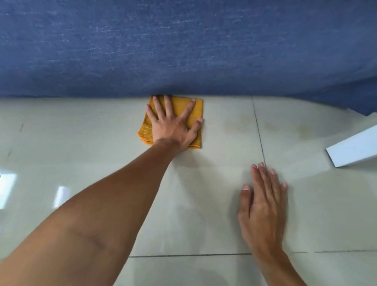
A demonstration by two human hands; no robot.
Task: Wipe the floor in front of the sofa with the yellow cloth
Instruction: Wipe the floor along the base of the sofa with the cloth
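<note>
Head view of floor wiping beside a sofa. Left hand (173, 124) lies palm down on the cloth (197, 112), fingers spread wide and flat, so that its grip is open and pressing rather than pinching; the fingertips reach the far edge of the cloth, and the middle fingertips touch or nearly touch the lower edge of the sofa (190, 42). Cloth: yellow-orange, folded into a rough square of several layers, the stacked edges showing at its left and near sides; it lies flat on the floor (211, 211) with its far edge against the base of the sofa. Left forearm runs from the lower left corner of the view up to the cloth. Right hand (262, 208) rests palm down on the bare floor, well apart from the cloth and nearer the camera, fingers extended and close together, thumb set slightly apart; it holds nothing. Sofa: blue woven fabric filling the upper part of the view. Floor: pale glossy tiles with dark grout lines, faint brownish marks to the right of the cloth, and bright window reflections at the left. White panel (361, 146) enters from the right edge, its nature unclear.
</note>
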